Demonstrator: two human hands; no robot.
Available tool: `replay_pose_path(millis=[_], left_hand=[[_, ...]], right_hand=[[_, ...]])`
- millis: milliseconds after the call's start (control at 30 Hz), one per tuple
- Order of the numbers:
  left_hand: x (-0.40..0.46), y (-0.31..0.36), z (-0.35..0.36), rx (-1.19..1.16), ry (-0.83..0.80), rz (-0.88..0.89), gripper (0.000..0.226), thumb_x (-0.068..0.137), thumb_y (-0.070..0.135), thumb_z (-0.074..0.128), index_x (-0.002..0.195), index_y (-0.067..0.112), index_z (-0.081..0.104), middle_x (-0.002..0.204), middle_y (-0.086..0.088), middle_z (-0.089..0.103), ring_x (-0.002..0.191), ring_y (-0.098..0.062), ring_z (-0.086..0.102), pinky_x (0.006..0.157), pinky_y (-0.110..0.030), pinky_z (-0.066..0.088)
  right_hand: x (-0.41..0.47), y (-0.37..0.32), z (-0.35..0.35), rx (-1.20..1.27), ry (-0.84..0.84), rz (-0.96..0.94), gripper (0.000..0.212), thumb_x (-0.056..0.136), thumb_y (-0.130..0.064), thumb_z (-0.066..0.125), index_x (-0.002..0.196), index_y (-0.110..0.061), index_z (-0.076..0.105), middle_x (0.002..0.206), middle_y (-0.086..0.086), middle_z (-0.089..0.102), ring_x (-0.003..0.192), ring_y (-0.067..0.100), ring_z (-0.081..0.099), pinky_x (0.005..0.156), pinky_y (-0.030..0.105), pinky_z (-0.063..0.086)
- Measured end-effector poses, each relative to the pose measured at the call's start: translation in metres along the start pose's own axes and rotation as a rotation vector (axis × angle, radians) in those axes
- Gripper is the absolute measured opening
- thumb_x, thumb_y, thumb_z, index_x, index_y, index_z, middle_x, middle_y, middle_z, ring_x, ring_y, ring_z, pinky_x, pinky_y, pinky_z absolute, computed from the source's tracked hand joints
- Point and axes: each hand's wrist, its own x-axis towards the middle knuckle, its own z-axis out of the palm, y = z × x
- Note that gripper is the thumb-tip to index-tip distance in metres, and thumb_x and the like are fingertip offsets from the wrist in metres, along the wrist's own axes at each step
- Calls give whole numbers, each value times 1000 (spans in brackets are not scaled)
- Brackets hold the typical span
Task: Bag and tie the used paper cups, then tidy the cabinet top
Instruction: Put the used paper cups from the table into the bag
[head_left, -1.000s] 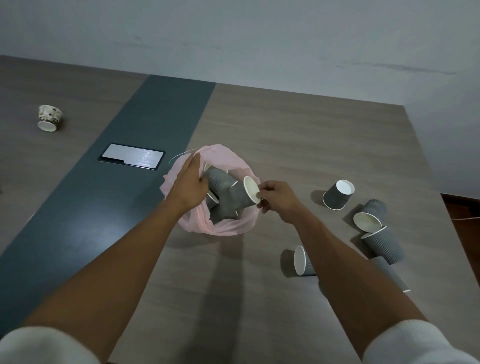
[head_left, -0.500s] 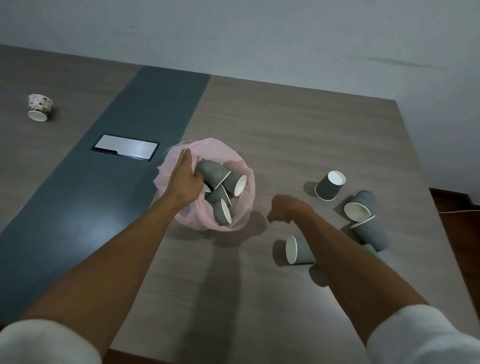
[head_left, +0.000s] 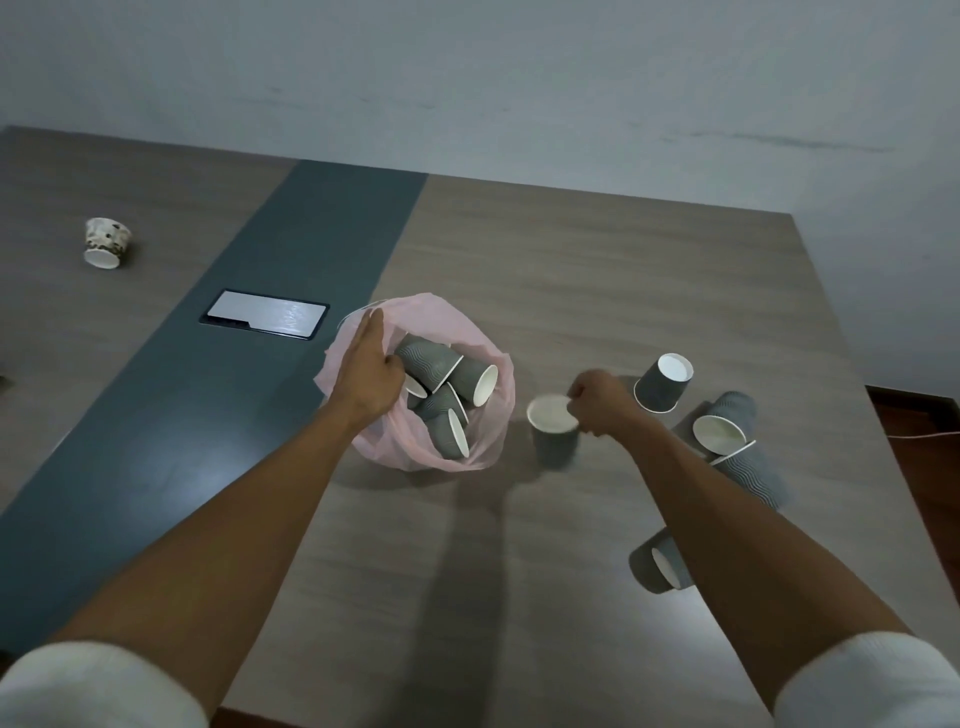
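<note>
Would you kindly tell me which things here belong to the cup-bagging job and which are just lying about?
Part of the job:
pink bag, held open by the left hand
grey cup, pinched by the right hand
loose grey cups

Just lying about:
patterned cup, possibly for the later tidy-up
silver plate

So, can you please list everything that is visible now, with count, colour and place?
pink bag: one, pink, centre, open.
cups in bag: about five, grey.
held cup: one, grey, right of bag.
loose cups: four, grey, right side.
patterned cup: one, white-brown, far left.
metal plate: one, silver, in grey strip.
cabinet top: one, wood.
left hand: holds bag rim.
right hand: pinches held cup's rim.
</note>
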Motion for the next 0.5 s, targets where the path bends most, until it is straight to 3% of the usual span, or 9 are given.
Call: replay_pose_path(millis=[100,200,333,400,500], left_hand=[[1,2,-5,-9,9,12,66,96,-2,46,158,11,29,159,-7,39,142,-28,39,113,-27,28],[3,2,-8,-23,-5,12,62,98,2,45,157,14,31,156,-5,42,140,-28,42,111,-29,31],[5,3,-11,-38,-19,-25,58,103,16,41,160,17,27,161,-3,37,145,-25,37,117,-33,28],[5,4,-13,-67,-26,-49,57,105,21,39,161,18,26,163,-2,34,147,-25,34,122,-40,28],[6,6,-17,-96,-17,-64,61,103,26,41,161,16,24,165,-2,31,150,-24,31,123,-40,27]], right_hand=[[5,-34,3,571,64,14,21,84,10,52,92,-4,66,71,17,66,45,19,60,44,27,48],[2,-63,23,831,8,-19,21,85,14,57,100,2,65,70,16,64,45,16,57,44,26,49],[-3,-90,56,959,-202,-7,16,90,13,59,100,2,64,74,18,66,49,21,65,48,28,56],[-4,-93,65,878,-304,0,13,89,11,58,94,1,64,77,20,66,56,26,70,50,30,56],[5,-82,65,771,-220,69,19,88,8,50,93,-4,64,80,16,64,57,28,69,46,27,50]])
